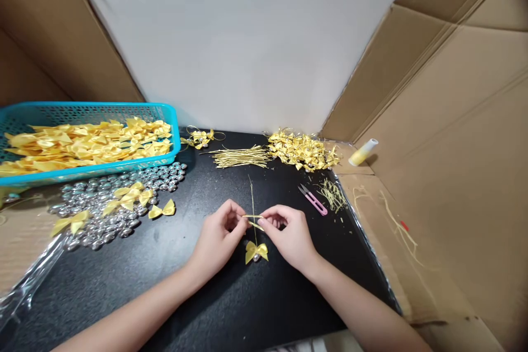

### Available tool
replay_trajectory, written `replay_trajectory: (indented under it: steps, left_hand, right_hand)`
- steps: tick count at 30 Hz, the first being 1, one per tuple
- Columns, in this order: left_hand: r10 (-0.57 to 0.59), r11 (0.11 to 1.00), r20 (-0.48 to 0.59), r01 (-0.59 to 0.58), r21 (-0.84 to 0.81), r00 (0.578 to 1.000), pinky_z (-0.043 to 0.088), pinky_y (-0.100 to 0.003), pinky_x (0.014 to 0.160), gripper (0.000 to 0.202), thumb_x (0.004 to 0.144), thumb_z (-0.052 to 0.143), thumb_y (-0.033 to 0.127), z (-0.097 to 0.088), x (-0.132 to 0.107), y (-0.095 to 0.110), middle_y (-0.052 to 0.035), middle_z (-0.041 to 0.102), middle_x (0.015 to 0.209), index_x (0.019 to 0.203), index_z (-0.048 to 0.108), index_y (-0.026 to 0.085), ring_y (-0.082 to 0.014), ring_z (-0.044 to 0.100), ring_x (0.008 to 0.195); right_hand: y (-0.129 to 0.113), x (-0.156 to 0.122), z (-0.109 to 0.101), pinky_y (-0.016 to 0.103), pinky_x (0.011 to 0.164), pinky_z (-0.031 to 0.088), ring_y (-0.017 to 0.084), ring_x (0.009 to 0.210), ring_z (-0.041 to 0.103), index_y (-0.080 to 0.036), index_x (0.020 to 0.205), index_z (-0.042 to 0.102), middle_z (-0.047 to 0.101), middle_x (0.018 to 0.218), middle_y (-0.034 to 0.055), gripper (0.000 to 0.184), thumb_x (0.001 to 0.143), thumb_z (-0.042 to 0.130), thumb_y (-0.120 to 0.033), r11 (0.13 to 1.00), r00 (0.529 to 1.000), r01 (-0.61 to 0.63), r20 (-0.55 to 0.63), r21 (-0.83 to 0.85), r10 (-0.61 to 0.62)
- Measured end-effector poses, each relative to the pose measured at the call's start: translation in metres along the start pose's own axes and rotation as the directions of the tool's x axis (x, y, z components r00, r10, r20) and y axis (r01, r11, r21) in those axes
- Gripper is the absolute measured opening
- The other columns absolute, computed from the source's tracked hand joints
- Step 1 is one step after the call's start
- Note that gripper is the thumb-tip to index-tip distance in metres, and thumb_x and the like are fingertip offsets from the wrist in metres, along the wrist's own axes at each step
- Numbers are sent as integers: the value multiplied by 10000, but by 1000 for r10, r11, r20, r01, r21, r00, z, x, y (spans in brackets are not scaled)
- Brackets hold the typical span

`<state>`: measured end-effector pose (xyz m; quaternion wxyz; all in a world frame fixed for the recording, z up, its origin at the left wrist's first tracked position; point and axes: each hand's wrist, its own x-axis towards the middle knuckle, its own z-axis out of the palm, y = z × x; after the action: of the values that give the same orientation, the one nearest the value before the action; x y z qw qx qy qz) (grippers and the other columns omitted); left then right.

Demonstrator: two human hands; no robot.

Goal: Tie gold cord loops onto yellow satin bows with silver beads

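Between my two hands a short gold elastic cord [252, 216] is stretched sideways, pinched at each end. My left hand [223, 231] grips its left end with thumb and forefinger, and my right hand [289, 231] grips the other end. A thin gold string [252, 192] runs away from me past the cord; whether it is looped around it I cannot tell. At its near end a yellow satin bow [256, 252] with a silver bead [256, 258] rests on the black table [198, 297], just below my fingers.
A turquoise basket [178, 137] of yellow bows stands left, with silver beads [107, 209] before it. Cut gold cords [241, 157] and a heap of beaded bows [303, 149] lie at the back. Pink thread snips [313, 200], thread scraps [333, 195] and a spool [363, 152] are right.
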<state>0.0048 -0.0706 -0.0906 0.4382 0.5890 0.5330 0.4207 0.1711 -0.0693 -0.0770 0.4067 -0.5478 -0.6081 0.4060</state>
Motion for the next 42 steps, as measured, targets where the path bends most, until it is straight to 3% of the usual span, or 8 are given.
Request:
replay_trajectory:
  steps: [5,15,20,26,32,34,37,42]
  left_hand:
    - [-5,1000,-42,6,22,999,445,-227,534,166,801,610,317,1,-2,-9,31,593,611,728,519,199,-129,561,558]
    - [182,973,-97,-165,162,978,536,-258,639,140,827,601,294,-7,-7,-6,-19,721,727,810,676,178,-160,674,659]
    - [383,874,-87,-330,358,920,524,-235,596,105,817,592,232,-10,-6,-8,-1,719,686,785,680,184,-144,666,604]
    - [526,728,32,-470,499,850,497,-223,557,99,843,539,182,-15,-2,-6,-6,664,662,792,622,169,-142,637,596]
    - [606,494,140,-509,705,783,482,-276,585,154,847,490,117,-16,1,-7,-24,610,644,731,571,178,-183,583,615]
    - [615,435,161,-503,747,772,474,-285,588,175,851,478,108,-15,2,-6,-26,597,634,716,561,184,-191,569,615]
    - [595,422,187,-501,755,782,461,-281,580,188,843,466,96,-15,1,-5,-20,590,623,707,547,197,-188,557,605]
    - [534,584,140,-484,651,834,468,-254,569,122,831,496,137,-17,-4,-5,-9,619,658,743,559,194,-168,599,617]
  right_hand:
    - [10,-4,4,280,616,495,165,643,623,-188,757,694,701,732,43,39,763,656,-190,998,999,-6,-31,69,9]
    - [12,-10,6,245,592,465,133,613,566,-192,763,602,580,660,-23,158,701,720,-108,939,939,324,-77,-116,-334]
    - [16,-12,6,268,604,434,148,631,543,-183,806,618,590,663,3,72,813,683,-151,789,815,545,-44,-283,-578]
    - [14,-16,7,309,607,387,163,625,546,-186,945,601,640,682,16,95,870,647,-224,623,704,664,63,-413,-708]
    - [10,-29,15,325,616,404,159,606,555,-203,1045,558,644,655,-6,337,838,656,-450,410,463,840,75,-357,-883]
    - [10,-32,16,337,634,395,158,606,539,-207,1020,591,641,643,-10,305,836,670,-437,399,468,821,81,-408,-880]
    - [12,-32,15,343,641,365,155,613,516,-209,944,634,642,648,-8,140,848,680,-299,461,566,741,86,-487,-820]
    - [14,-21,10,345,667,339,148,645,544,-192,851,629,668,690,-4,25,873,639,-191,564,677,658,66,-498,-733]
